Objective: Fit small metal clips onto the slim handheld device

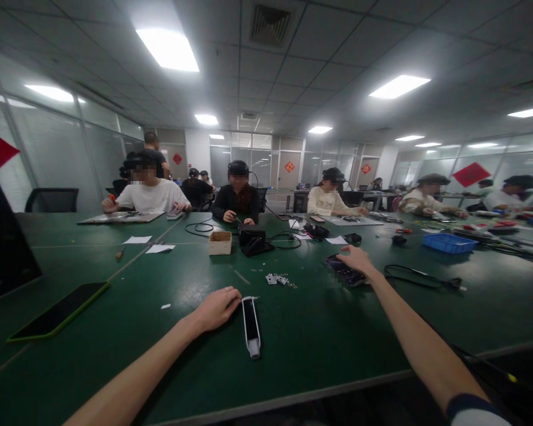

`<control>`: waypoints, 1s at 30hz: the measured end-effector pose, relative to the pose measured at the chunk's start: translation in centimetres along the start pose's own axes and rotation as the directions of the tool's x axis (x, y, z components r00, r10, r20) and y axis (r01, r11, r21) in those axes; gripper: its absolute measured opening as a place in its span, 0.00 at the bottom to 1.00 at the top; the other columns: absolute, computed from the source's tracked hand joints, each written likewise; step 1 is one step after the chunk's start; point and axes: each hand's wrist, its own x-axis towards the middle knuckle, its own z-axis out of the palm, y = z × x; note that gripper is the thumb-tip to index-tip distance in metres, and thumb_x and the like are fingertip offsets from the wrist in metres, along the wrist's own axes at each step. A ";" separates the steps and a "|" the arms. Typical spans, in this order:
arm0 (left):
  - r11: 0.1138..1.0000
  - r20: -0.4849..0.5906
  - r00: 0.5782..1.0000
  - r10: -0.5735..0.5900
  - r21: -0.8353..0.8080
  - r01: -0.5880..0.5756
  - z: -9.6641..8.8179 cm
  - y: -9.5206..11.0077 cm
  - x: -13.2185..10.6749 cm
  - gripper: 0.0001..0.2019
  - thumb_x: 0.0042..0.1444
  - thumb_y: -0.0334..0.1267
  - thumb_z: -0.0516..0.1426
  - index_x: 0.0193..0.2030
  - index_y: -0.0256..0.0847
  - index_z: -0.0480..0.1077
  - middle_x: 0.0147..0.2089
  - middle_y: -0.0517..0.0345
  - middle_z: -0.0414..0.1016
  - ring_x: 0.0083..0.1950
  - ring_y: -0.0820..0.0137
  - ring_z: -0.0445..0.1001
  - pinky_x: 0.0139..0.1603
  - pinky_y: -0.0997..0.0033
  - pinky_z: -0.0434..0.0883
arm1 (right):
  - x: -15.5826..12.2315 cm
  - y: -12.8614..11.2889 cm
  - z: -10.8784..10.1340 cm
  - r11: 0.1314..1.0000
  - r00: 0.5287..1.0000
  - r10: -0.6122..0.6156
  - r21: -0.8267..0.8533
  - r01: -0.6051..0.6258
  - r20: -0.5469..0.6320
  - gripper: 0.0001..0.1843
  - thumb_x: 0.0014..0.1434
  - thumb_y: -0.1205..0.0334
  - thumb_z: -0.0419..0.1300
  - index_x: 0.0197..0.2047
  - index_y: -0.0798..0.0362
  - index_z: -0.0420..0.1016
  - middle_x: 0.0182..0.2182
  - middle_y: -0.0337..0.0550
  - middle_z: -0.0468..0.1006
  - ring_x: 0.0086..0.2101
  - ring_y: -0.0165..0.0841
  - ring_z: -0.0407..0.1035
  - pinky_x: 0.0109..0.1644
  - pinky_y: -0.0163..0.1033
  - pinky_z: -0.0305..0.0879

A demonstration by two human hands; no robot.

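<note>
Head view: the left hand (217,307) rests on the green surface (115,331), fingers loosely curled and gripping nothing, just beside the top end of a slim white-and-black oblong device (251,325). The right hand (357,258), arm stretched well forward, lays its spread fingers on a dark flat handset (344,276). Pressing straight down rather than dragging seems wise, keeping clear of the small loose metal parts (279,279).

— What is seen worn on the two arms pictured?

— The left forearm (151,364) is shown uncovered to the frame's edge. A thin, pale ring (227,289) is worn on a finger of the left hand (215,307).

— And the other side?

— The right forearm (408,325) is shown uncovered from the right hand (357,258) to a sleeve (475,411), white and edged with a dark navy band.
</note>
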 end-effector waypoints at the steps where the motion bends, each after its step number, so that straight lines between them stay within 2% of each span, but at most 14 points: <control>1: 1.000 0.000 1.000 0.001 0.004 -0.001 0.0 0.0 0.0 0.11 0.63 0.38 0.46 0.42 0.41 0.67 0.42 0.55 0.71 0.41 0.69 0.70 0.43 0.71 0.66 | -0.3 -0.9 -0.3 0.998 0.998 -0.055 0.027 0.055 0.009 0.24 0.54 0.51 0.55 0.49 0.57 0.71 0.49 0.54 0.73 0.49 0.43 0.66 0.51 0.42 0.60; 3: 1.000 0.000 1.000 0.000 0.012 0.000 0.0 0.1 -0.1 0.10 0.63 0.38 0.46 0.42 0.41 0.67 0.42 0.55 0.71 0.41 0.69 0.70 0.43 0.72 0.66 | -1.2 -3.2 -0.9 0.974 0.977 -0.204 0.111 0.198 0.054 0.20 0.54 0.56 0.56 0.48 0.57 0.72 0.46 0.51 0.75 0.46 0.38 0.69 0.49 0.37 0.61; 5: 1.000 -0.004 1.000 0.002 0.016 -0.002 0.0 0.0 -0.1 0.10 0.63 0.38 0.46 0.42 0.41 0.67 0.42 0.55 0.70 0.41 0.69 0.70 0.42 0.72 0.66 | -2.4 -5.8 -1.3 0.923 0.924 -0.359 0.192 0.332 0.127 0.16 0.54 0.58 0.56 0.45 0.55 0.74 0.42 0.47 0.77 0.41 0.35 0.71 0.46 0.34 0.63; 8: 1.000 -0.005 1.000 0.007 0.002 -0.007 0.1 -0.3 0.0 0.10 0.63 0.39 0.46 0.43 0.42 0.67 0.42 0.56 0.70 0.41 0.70 0.70 0.43 0.72 0.66 | -4.3 -9.8 -1.4 0.810 0.769 -0.583 0.255 0.528 0.261 0.14 0.54 0.60 0.55 0.42 0.53 0.76 0.37 0.44 0.78 0.36 0.33 0.71 0.41 0.33 0.64; 10: 1.000 0.000 1.000 -0.002 -0.010 0.002 0.2 -0.3 0.0 0.11 0.63 0.39 0.46 0.43 0.42 0.67 0.42 0.56 0.70 0.42 0.70 0.70 0.43 0.72 0.66 | -5.1 -12.2 -1.1 0.766 0.692 -0.643 0.256 0.590 0.327 0.14 0.54 0.61 0.55 0.42 0.54 0.76 0.36 0.44 0.78 0.35 0.33 0.71 0.39 0.33 0.64; 12: 1.000 0.008 1.000 -0.018 -0.013 0.019 0.1 -0.2 -0.1 0.11 0.63 0.39 0.46 0.43 0.42 0.67 0.43 0.56 0.70 0.42 0.69 0.69 0.44 0.71 0.66 | -5.5 -14.0 -0.3 0.744 0.646 -0.660 0.219 0.631 0.384 0.14 0.54 0.63 0.55 0.43 0.53 0.76 0.37 0.44 0.78 0.35 0.33 0.71 0.39 0.33 0.64; 14: 0.999 0.017 0.999 -0.032 -0.009 0.032 -0.1 0.1 -0.2 0.11 0.62 0.39 0.46 0.44 0.42 0.68 0.43 0.55 0.70 0.42 0.69 0.69 0.44 0.70 0.66 | -5.4 -15.4 0.5 0.739 0.636 -0.655 0.171 0.652 0.407 0.14 0.53 0.65 0.56 0.43 0.53 0.76 0.36 0.45 0.78 0.35 0.34 0.71 0.39 0.34 0.64; 18: 0.999 0.031 0.998 -0.048 0.008 0.048 -0.6 0.8 -0.5 0.11 0.61 0.39 0.48 0.45 0.42 0.67 0.42 0.56 0.70 0.41 0.69 0.69 0.43 0.70 0.67 | -4.8 -16.7 2.0 0.787 0.686 -0.589 0.110 0.607 0.427 0.11 0.48 0.67 0.60 0.37 0.51 0.78 0.35 0.45 0.78 0.35 0.36 0.71 0.38 0.34 0.65; 21: 0.999 0.022 0.999 -0.045 0.013 0.045 -0.7 0.9 -0.5 0.10 0.60 0.39 0.48 0.44 0.42 0.68 0.42 0.56 0.70 0.41 0.69 0.69 0.42 0.70 0.67 | -4.4 -16.9 2.5 0.835 0.706 -0.527 0.136 0.533 0.472 0.07 0.46 0.67 0.61 0.32 0.52 0.78 0.33 0.45 0.78 0.34 0.34 0.71 0.36 0.33 0.64; 26: 0.999 0.020 0.999 -0.040 0.025 0.040 -0.5 0.7 -0.5 0.10 0.61 0.40 0.48 0.44 0.42 0.68 0.41 0.56 0.70 0.40 0.68 0.69 0.41 0.70 0.67 | -3.9 -17.2 2.7 0.889 0.683 -0.428 0.139 0.437 0.592 0.06 0.44 0.63 0.61 0.27 0.57 0.76 0.24 0.43 0.75 0.26 0.31 0.69 0.29 0.31 0.63; 30: 0.999 0.023 0.999 -0.036 0.030 0.036 -0.5 0.8 -0.5 0.10 0.61 0.40 0.48 0.44 0.42 0.67 0.42 0.56 0.70 0.40 0.69 0.69 0.40 0.71 0.66 | -3.6 -17.3 2.7 0.909 0.677 -0.377 0.112 0.402 0.632 0.12 0.45 0.56 0.60 0.23 0.58 0.73 0.20 0.43 0.73 0.23 0.31 0.67 0.26 0.33 0.61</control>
